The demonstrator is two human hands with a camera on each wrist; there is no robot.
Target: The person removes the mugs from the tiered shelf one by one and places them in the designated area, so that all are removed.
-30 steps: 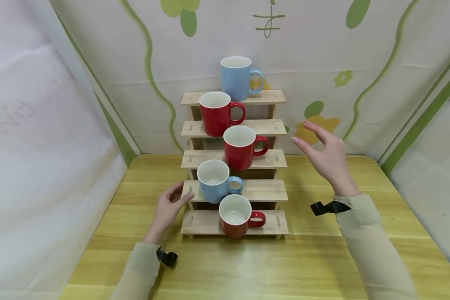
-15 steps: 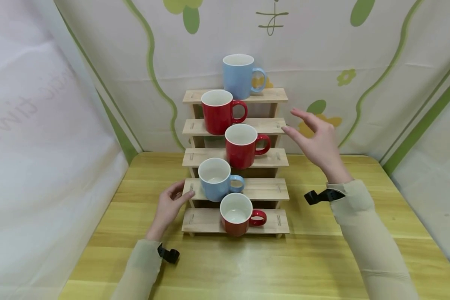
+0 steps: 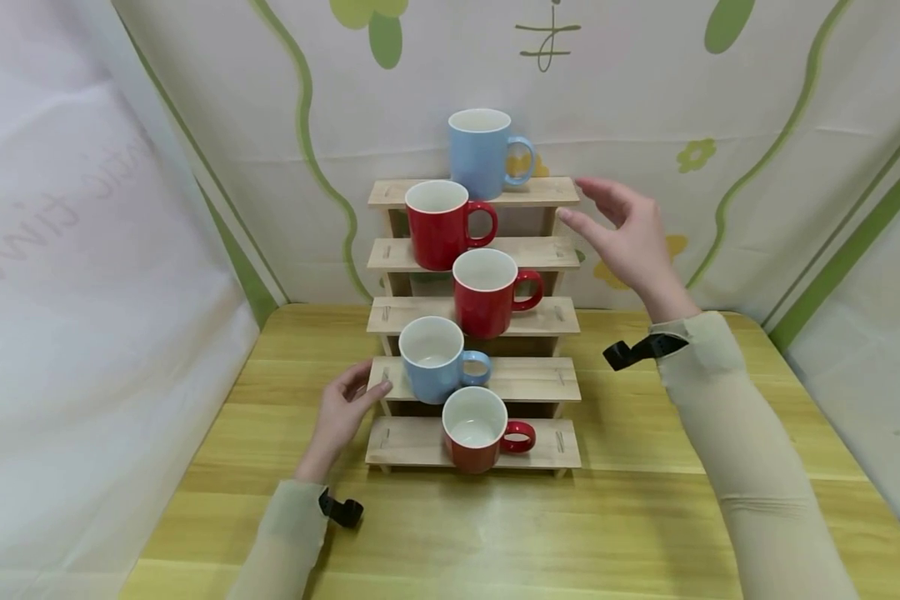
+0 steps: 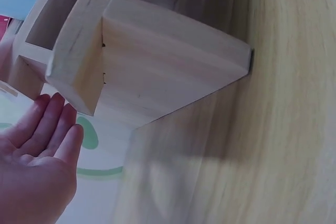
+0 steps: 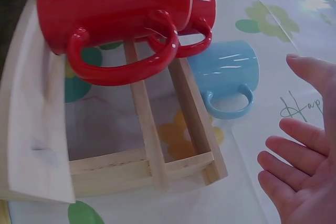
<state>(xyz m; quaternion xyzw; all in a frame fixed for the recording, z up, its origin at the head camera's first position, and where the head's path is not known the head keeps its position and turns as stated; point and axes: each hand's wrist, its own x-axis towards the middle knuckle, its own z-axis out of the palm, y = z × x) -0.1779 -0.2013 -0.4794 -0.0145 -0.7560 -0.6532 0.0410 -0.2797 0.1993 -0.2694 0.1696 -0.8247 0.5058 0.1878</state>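
Note:
A stepped wooden rack (image 3: 528,379) carries one mug per shelf. My left hand (image 3: 342,412) holds the left end of its second-lowest shelf, thumb over the top and fingers at the side. In the left wrist view, fingertips (image 4: 55,100) meet the rack's wooden edge. My right hand (image 3: 630,237) is raised by the right ends of the upper shelves, thumb and fingers spread with nothing between them. The light blue mug (image 3: 480,158) on the top shelf is nearest to it, handle turned toward this hand; the right wrist view shows this mug (image 5: 228,66) beyond the red ones.
Two red mugs (image 3: 437,233) sit on the shelves below the top one. A light blue mug (image 3: 431,367) stands lower, and a red mug (image 3: 474,437) with white inside is on the lowest shelf. A patterned cloth (image 3: 615,92) hangs behind the wooden table (image 3: 480,542).
My right hand has moved up and slightly left, from beside the middle shelves to near the top shelf's right end. The left hand stays at the rack, and the mugs have not moved.

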